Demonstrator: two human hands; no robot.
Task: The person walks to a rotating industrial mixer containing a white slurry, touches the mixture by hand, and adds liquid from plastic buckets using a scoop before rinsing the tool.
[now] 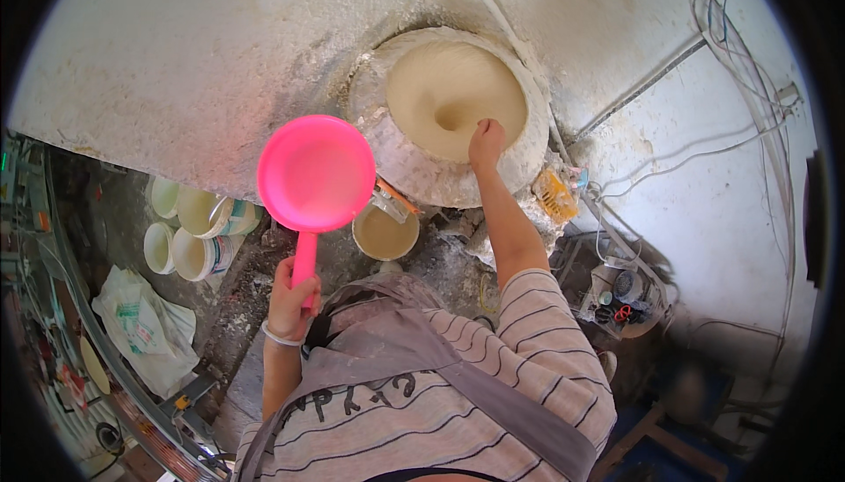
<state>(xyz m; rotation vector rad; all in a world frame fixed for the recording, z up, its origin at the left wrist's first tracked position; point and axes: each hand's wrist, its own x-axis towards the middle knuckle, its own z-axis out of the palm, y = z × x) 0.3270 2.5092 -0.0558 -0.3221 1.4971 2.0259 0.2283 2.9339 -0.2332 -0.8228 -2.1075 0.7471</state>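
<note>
My left hand [291, 303] grips the handle of a pink plastic dipper [319, 176]. The dipper's round bowl faces up towards me, and I see no contents in it. My right hand [487, 143] is over the near right part of a round mixing vat [373, 127] with a thick, caked rim. Its fingers are curled together, and nothing shows protruding from them. Inside the vat, a pale beige slurry [455, 79] swirls around a funnel-shaped hollow. Whether my fingertips touch the slurry cannot be made out.
Below the vat stands a bucket of beige liquid [385, 234]. An orange brush [556, 197] sits on the ledge at right. Several white buckets [193, 256] and a white plastic sack [146, 327] are at left. A cable [693, 155] runs along the right wall.
</note>
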